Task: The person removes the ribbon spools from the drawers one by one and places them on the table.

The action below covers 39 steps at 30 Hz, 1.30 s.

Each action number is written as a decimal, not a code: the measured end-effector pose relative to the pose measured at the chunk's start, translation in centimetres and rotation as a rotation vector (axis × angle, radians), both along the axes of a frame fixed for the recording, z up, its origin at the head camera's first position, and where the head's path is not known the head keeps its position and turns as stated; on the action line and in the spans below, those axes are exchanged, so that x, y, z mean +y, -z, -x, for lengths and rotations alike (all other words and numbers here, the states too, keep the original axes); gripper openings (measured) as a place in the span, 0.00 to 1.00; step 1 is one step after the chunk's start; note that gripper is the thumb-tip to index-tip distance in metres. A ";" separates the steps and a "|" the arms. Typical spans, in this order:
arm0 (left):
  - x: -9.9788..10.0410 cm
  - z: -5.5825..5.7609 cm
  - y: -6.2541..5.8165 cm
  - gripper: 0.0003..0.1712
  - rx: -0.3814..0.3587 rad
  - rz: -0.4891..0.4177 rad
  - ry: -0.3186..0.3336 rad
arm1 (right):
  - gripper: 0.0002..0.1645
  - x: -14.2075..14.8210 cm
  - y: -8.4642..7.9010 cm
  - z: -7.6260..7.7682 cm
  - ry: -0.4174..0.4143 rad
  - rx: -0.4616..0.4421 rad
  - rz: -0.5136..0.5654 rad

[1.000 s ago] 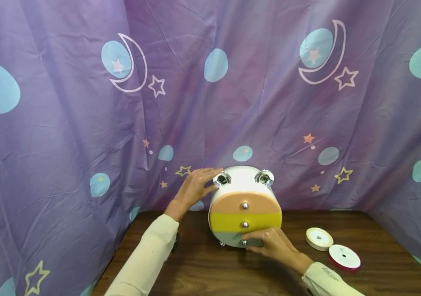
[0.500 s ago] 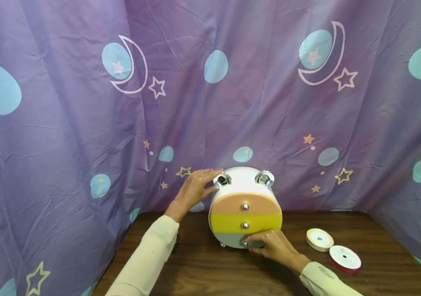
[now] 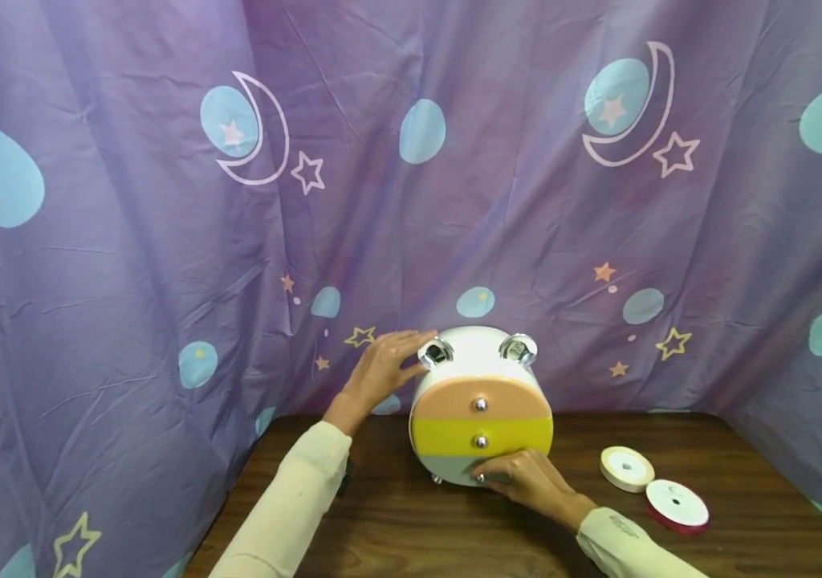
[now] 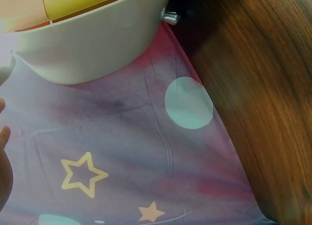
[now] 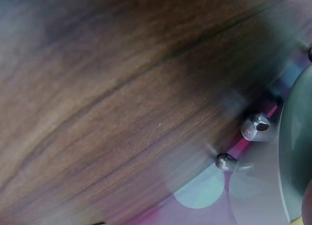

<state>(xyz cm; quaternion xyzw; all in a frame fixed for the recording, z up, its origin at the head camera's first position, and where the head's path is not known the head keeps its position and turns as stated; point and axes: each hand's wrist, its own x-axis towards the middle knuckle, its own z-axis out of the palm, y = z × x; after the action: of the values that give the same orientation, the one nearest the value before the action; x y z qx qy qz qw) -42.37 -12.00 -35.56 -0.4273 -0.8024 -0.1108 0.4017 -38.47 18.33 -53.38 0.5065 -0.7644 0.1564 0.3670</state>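
Observation:
A small white rounded chest of drawers (image 3: pixel 476 351) with two silver ear-like rings stands on the wooden table. Its front has an orange drawer (image 3: pixel 447 400), a yellow drawer (image 3: pixel 443 436) and a grey drawer (image 3: pixel 447 466), each with a round silver knob. My left hand (image 3: pixel 380 365) rests at the left silver ring (image 3: pixel 436 352), fingers extended along its top and thumb below. At the bottom, my right hand (image 3: pixel 530 480) pinches the grey drawer's knob (image 3: pixel 481 478) between thumb and fingers. The right wrist view shows the grey front close up and a silver foot (image 5: pixel 256 127).
Two ribbon spools lie right of the chest: a cream spool (image 3: pixel 626 469) and a red-edged spool (image 3: pixel 677 506). A purple curtain (image 3: pixel 526 217) with moons and stars hangs behind the brown table (image 3: pixel 411 538). Something dark shows beside the left forearm (image 3: pixel 288 498).
My right fingers have closed in on the grey drawer's knob, covering more of it. The left hand stays at the ring, and all drawers look flush as before.

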 end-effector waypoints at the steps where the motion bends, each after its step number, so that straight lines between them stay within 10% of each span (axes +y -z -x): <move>1: 0.0 0.0 0.0 0.39 -0.001 -0.001 -0.004 | 0.25 0.0 0.0 0.1 -0.001 0.002 0.001; 39: 0.2 0.1 -0.1 0.38 0.040 -0.013 0.037 | 0.12 -0.4 -0.4 -0.1 -0.008 0.169 -0.106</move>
<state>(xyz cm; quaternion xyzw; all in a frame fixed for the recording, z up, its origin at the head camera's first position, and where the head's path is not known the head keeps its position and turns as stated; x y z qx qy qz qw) -42.46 -11.77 -35.47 -0.4414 -0.7855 -0.1146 0.4184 -38.35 17.96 -52.95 0.5395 -0.7360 0.0738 0.4022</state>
